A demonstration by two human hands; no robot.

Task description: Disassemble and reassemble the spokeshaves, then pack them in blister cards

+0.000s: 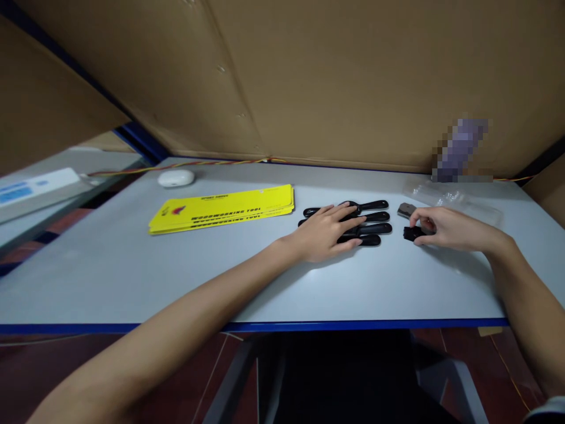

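Note:
Several black spokeshaves (375,228) lie side by side on the grey table, their handles pointing left and right. My left hand (326,232) rests on top of them with its fingers spread, hiding their middle parts. Just to their right, my right hand (444,228) pinches a small black part (411,234) between thumb and fingers, low over the table. The part's exact kind is hard to make out. Beyond it lie flat grey metal blades (406,209), close to the right fingertips.
Yellow printed cards (220,211) lie stacked left of the spokeshaves. Behind them sits a white earbud case (175,178). Clear plastic bags (472,206) lie at the back right, near a pixelated purple shape (461,150). A cardboard wall (353,88) closes the back, with a wire along its foot.

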